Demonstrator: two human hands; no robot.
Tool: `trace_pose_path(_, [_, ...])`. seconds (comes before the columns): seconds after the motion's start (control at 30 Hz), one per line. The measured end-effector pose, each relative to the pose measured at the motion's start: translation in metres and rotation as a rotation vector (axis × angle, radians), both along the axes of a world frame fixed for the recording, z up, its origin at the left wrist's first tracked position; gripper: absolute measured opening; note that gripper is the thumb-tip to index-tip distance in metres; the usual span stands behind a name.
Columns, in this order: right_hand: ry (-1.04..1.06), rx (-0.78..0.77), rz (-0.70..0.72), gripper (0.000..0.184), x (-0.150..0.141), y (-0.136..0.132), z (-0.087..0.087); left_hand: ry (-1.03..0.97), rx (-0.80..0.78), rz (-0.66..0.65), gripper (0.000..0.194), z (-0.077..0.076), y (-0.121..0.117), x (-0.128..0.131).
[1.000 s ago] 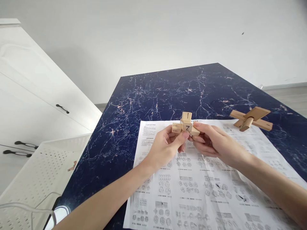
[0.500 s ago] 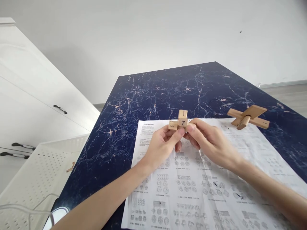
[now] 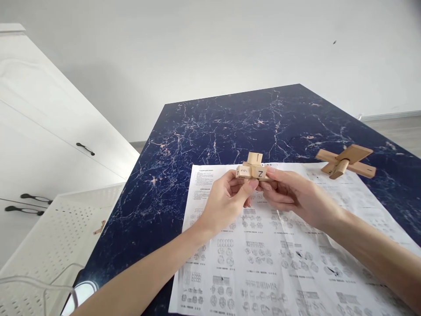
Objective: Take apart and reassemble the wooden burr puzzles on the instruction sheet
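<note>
Between my two hands, over the top of the printed sheet, is a small wooden block puzzle [image 3: 255,166] made of interlocked pieces marked with numbers such as 1, 2 and 3. My left hand [image 3: 226,199] grips its left and lower side, thumb pressed near the piece marked 2. On the other side, my right hand [image 3: 292,193] pinches it with closed fingers. Parts of the puzzle are hidden behind my fingers. The paper sheet [image 3: 226,245] carries rows of diagrams and small text.
A second wooden puzzle [image 3: 345,161] with crossed pieces lies at the sheet's upper right. All rests on a dark blue marbled table [image 3: 217,131]. White cabinets [image 3: 59,118] and a perforated white surface [image 3: 66,228] with a cable stand at the left. A wall rises behind.
The puzzle has turned in my hands, so the faces marked 1, 2 and 3 show at a different angle. My right fingers have shifted along its right side.
</note>
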State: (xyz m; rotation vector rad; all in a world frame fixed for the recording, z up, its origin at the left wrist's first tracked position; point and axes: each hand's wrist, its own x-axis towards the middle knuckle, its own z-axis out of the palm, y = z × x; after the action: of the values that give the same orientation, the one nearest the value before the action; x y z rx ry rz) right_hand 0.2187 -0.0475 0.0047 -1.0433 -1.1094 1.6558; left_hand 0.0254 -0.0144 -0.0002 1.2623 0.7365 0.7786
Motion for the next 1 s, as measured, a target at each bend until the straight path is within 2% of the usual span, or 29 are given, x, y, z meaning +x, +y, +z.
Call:
trace_pose_path(0.2, [0.096,-0.092,0.033,0.052,0.001,0.000,0.002,0.006,0.037,0.035,0.047,0.000,-0.003,0.002])
trace_pose_path(0.3, [0.044,-0.022,-0.004,0.054,-0.003,-0.002,0.003,0.010,0.057,0.041,0.046,-0.001,-0.002,0.002])
trace_pose_path(0.5, [-0.096,0.137,0.015,0.054,-0.006,-0.003,0.001,-0.013,0.087,0.031,0.041,-0.002,0.002,-0.001])
trace_pose_path(0.77, [-0.261,0.210,0.013,0.052,0.001,-0.004,-0.004,0.026,0.084,0.047,0.034,0.001,0.003,-0.001])
trace_pose_path(0.9, [-0.349,0.262,-0.003,0.054,0.000,-0.003,-0.004,-0.002,0.026,0.049,0.031,0.001,-0.004,0.000])
trace_pose_path(1.0, [-0.367,0.294,0.037,0.054,-0.001,-0.001,-0.005,-0.034,-0.016,0.051,0.028,0.000,-0.007,0.001])
